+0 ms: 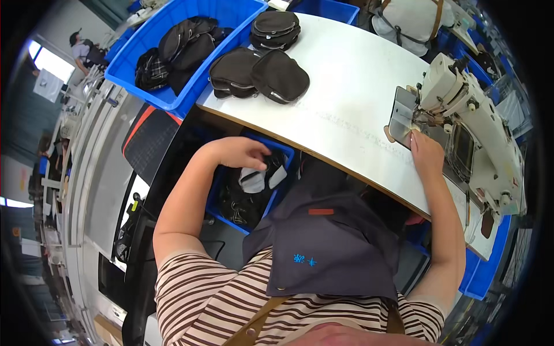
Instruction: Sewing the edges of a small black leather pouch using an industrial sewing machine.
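Note:
My left hand (242, 154) hovers over a blue bin (224, 190) beneath the table edge, fingers apart and slightly bent, holding nothing I can see. Inside are dark pieces and pale grey-white pieces (252, 182). My right hand (426, 153) reaches to the sewing machine (476, 121), fingers together at the front edge of its metal plate (402, 113), near the needle area; what they grip, if anything, is hidden. On the white table (346, 75) lie several black zippered pouches (280, 75), some stacked.
A large blue crate (190, 98) of black pouches stands at the upper left, beside a black and red seat-like pad (147, 138). Another blue bin (483, 277) sits below the table's right end. A worker (86, 55) stands far left; a pale backpack-like item (404, 23) is behind the table.

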The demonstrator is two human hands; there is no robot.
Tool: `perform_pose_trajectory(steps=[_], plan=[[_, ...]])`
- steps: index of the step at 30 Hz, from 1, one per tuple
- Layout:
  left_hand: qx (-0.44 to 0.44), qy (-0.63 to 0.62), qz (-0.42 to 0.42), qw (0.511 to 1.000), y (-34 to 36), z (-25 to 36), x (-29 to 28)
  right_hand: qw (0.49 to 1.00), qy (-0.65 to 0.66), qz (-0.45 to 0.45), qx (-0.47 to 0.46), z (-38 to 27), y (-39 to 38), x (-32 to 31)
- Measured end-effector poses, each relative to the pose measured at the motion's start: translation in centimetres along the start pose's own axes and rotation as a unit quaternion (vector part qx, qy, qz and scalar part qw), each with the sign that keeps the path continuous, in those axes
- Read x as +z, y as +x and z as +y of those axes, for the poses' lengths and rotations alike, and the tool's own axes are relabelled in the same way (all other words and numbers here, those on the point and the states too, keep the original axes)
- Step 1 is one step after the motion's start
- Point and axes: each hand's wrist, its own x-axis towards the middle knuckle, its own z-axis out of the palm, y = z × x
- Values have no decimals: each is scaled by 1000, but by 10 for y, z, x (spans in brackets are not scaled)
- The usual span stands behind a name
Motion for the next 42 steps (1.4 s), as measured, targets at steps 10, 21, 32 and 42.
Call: perform_pose_trajectory(steps=[10,21,32,42], plan=[[98,401,497,763,79,38,-35,998,11,41,-36,-25,-37,-25],[247,257,360,862,113,146,28,979,-7,139,150,89,-65,-59],[195,201,367,887,189,191,13,956,-100,-65,269,131,-42,-43],[149,124,359,913,168,159,17,958,116,195,178,39,-65,-77]])
